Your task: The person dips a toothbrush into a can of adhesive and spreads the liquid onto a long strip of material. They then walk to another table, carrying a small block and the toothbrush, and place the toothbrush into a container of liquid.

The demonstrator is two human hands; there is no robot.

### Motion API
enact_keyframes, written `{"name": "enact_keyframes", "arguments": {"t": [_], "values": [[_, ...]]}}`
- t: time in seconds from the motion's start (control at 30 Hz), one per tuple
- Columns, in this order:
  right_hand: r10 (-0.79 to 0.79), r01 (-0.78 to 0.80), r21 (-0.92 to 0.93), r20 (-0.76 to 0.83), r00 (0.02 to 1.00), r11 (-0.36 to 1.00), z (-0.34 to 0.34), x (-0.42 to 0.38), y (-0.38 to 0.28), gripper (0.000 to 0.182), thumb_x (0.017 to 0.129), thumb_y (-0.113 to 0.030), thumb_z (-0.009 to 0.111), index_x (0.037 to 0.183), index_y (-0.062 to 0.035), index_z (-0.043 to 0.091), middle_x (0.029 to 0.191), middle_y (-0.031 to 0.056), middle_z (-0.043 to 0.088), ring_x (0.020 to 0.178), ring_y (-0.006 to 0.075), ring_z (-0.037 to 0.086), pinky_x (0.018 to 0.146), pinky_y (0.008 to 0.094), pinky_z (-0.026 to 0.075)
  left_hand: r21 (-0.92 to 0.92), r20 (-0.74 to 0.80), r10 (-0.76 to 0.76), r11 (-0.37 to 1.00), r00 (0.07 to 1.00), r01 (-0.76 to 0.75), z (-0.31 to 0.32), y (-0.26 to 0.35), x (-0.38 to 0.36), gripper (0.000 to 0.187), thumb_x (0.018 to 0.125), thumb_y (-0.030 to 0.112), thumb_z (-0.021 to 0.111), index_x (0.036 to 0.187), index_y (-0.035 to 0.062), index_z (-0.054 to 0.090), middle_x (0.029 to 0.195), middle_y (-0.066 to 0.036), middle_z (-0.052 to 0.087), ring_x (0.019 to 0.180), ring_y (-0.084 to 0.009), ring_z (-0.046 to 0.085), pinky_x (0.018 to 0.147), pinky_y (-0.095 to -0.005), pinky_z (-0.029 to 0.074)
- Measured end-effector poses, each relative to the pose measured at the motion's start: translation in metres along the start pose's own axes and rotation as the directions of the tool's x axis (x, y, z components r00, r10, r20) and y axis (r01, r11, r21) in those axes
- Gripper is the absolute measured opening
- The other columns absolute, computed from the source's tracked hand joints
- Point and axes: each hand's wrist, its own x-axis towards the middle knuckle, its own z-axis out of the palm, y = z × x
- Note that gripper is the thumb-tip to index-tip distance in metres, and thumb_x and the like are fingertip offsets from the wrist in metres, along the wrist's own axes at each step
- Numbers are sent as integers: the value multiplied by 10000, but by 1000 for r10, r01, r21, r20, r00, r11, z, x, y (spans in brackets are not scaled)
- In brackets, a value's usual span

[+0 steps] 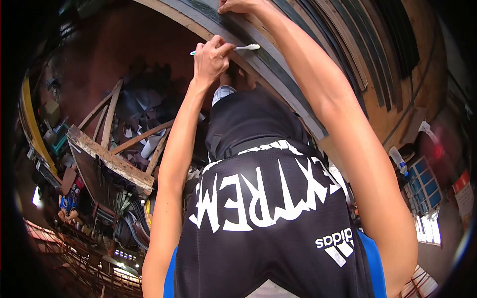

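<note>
My left hand (212, 58) is closed around a white toothbrush (247, 47). The bristle end touches the edge of a long grey-edged wooden board (278, 74) that runs across the top of the view. My right hand (237, 5) rests on that same board higher up, fingers pressed on its edge, and is partly cut off by the frame. Below both arms is my black shirt (268, 198) with white lettering.
More wooden strips and panels (357, 49) are stacked beside the board at the upper right. A rough wooden frame (110, 161) stands at the left, with dark scraps (144, 109) piled behind it. A small white bottle (397, 159) and a blue grid panel (426, 186) sit at the right.
</note>
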Motion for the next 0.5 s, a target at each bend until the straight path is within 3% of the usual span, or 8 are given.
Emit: {"name": "enact_keyframes", "arguments": {"t": [0.27, 0.43, 0.5], "values": [[18, -16, -63, 17, 1000, 998, -1, -4, 4, 174, 640, -236, 784, 745, -106, 734, 715, 118, 709, 670, 294, 663, 607, 418, 515, 21, 47, 176, 984, 983, -177, 19, 30, 1, 282, 713, 54, 664, 943, 196, 741, 905, -7, 609, 789, -194, 632, 692, -359, 421], [32, -29, -99, 22, 999, 995, 0, -8, 6, 178, 648, -242, 785, 759, -112, 736, 733, 115, 713, 697, 295, 668, 627, 418, 518, -24, 75, 204, 979, 976, -203, 24, 43, -3, 297, 697, 51, 667, 944, 203, 734, 915, -2, 606, 776, -192, 629, 695, -361, 419], [36, -34, -113, 22, 999, 993, -1, -10, 8, 180, 651, -245, 786, 764, -114, 736, 741, 114, 715, 708, 295, 670, 636, 419, 520, -9, 151, 202, 979, 968, -203, 22, 50, -4, 313, 676, 67, 683, 954, 205, 720, 926, 3, 599, 793, -186, 625, 701, -362, 419]]}}
